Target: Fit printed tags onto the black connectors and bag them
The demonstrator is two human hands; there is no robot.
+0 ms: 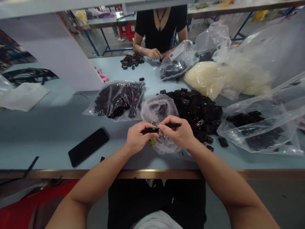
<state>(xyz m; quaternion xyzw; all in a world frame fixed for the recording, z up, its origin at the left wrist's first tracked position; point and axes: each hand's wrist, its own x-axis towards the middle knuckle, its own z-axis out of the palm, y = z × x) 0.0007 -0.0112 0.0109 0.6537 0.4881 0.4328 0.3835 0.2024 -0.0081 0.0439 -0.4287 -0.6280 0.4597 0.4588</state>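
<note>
My left hand (pixel 138 136) pinches a small black plastic part (pixel 153 129) between thumb and fingers. Against the right end of that part my right hand (pixel 177 132) brings its fingertips, while it grips a thin black pen-like tool (pixel 175 125). The tool's tip is too small to make out. Both hands are above an opened clear plastic bag (pixel 159 106) with small bits inside, too tiny to name. Just right of the bag lies a large heap of black plastic parts (pixel 197 109) with red marks.
Left of the bag lies a filled plastic bag (pixel 116 100), and nearer me a black phone (pixel 88 147). More bags (pixel 262 130) stand on the right, with a yellowish bag (pixel 205 78) behind. Across the table a co-worker's hand (pixel 154 54) works beside a small pile (pixel 132 61).
</note>
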